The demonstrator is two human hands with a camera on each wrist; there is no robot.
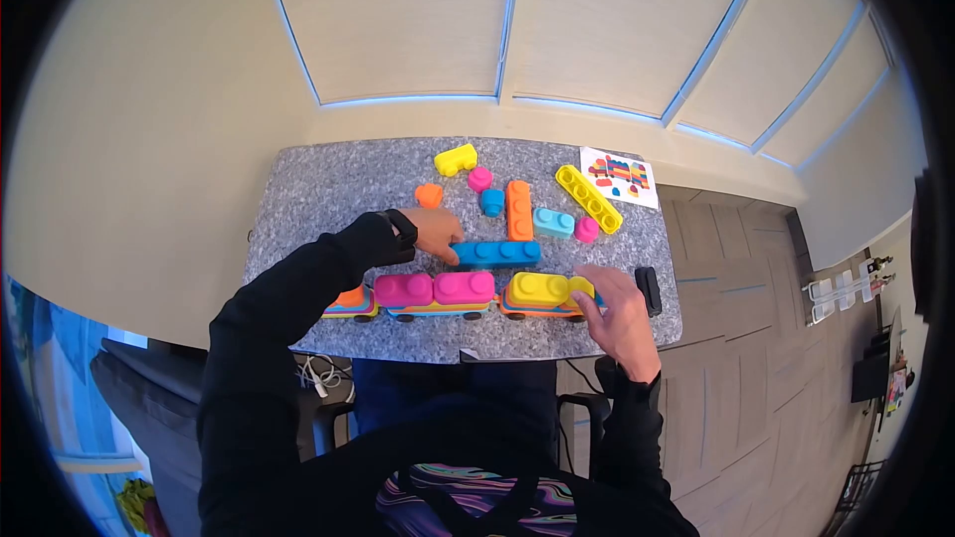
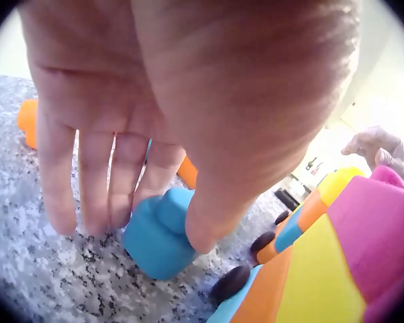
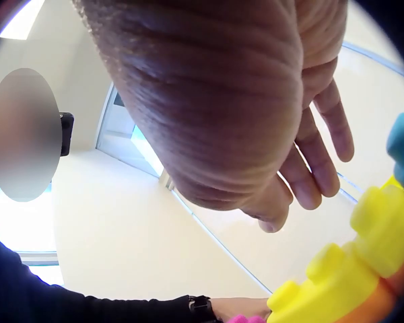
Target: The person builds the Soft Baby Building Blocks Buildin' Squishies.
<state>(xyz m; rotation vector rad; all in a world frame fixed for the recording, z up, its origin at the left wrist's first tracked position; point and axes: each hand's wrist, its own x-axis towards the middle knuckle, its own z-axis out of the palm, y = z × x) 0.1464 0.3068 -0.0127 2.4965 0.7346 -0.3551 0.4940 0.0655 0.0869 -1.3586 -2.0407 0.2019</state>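
Observation:
A long blue block (image 1: 497,255) lies on the table behind the train of wheeled block cars. My left hand (image 1: 435,235) holds its left end; in the left wrist view, thumb and index finger flank the blue block (image 2: 160,232) while the other fingers of the left hand (image 2: 131,141) hang straight. My right hand (image 1: 619,323) is at the right end of the train, its thumb by the small yellow block (image 1: 581,286) beside the larger yellow block (image 1: 538,288). The right wrist view shows the fingers of the right hand (image 3: 256,101) extended and spread, above yellow blocks (image 3: 343,282).
Behind the blue block lie an orange block (image 1: 519,211), a light blue block (image 1: 553,223), a long yellow piece (image 1: 589,199) and several smaller blocks. A printed picture sheet (image 1: 637,179) is at the back right, a black object (image 1: 648,291) at the right edge. Pink blocks (image 1: 465,288) top the middle car.

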